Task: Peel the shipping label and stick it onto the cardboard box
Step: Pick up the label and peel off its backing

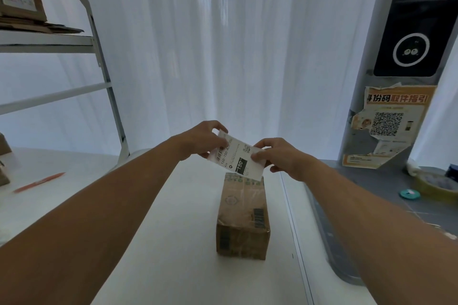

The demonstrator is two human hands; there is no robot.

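A white shipping label [238, 157] with black print and a small QR code is held in the air between both hands, above the far end of the box. My left hand [202, 138] pinches its upper left corner. My right hand [277, 156] pinches its right edge. Below it a brown cardboard box [244, 215], wrapped in clear tape, lies lengthwise on the white table [173, 242]. The label does not touch the box. I cannot tell whether the backing is still on the label.
A metal shelf rack [104, 62] with flattened cardboard [22, 7] stands at the left. An orange pen [39, 182] lies on the table's left. At the right a grey kiosk [396, 82] with a poster, and tape rolls [436, 184] on a grey counter. White curtains hang behind.
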